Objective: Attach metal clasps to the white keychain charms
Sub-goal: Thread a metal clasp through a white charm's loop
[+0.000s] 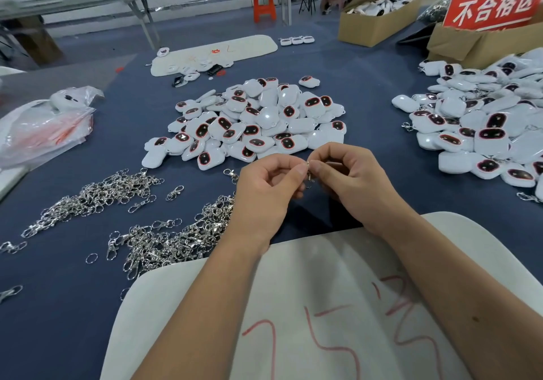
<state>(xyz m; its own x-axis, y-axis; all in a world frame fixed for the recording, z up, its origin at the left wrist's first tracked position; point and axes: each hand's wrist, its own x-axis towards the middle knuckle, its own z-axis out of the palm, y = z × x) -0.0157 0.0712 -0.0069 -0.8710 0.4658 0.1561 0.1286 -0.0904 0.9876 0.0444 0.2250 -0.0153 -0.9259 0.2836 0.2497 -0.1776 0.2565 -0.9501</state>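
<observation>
The grip was a two-handed pinch: the left hand [269, 187] and the right hand [349, 180] met fingertip to fingertip, both clamped on one small metal clasp [308, 174], whose hook hung below the thumbs while its upper end was hidden between the fingers. No charm was in either hand, so the step looked like readying the clasp, perhaps prying its ring apart, before a charm was threaded on. Such a clasp was likely light, stiff and slick, apt to spring out of a loose pinch, so it was best held by the flat body near the swivel, leaving the ring free. Both forearms lay over a white board [293, 291] marked with red writing at the near edge of the blue desk [73, 306]. Just left of the hands lay a tangled heap of clasps [176, 241], with a thinner scatter of them [88, 197] farther left; these would snag on each other and were better lifted singly by the hook. Beyond the hands sat the central pile of white charms [252, 121], smooth, glossy, hard-shelled and probably light, liable to slide off one another; each was best taken by its sides with the small loop turned toward the clasp. A second pile of charms [484, 121] lay to the right, some seemingly with clasps already fitted. A plastic bag [44, 127] lay far left, and cardboard boxes [379, 24] with a red sign [496, 3] stood behind.
</observation>
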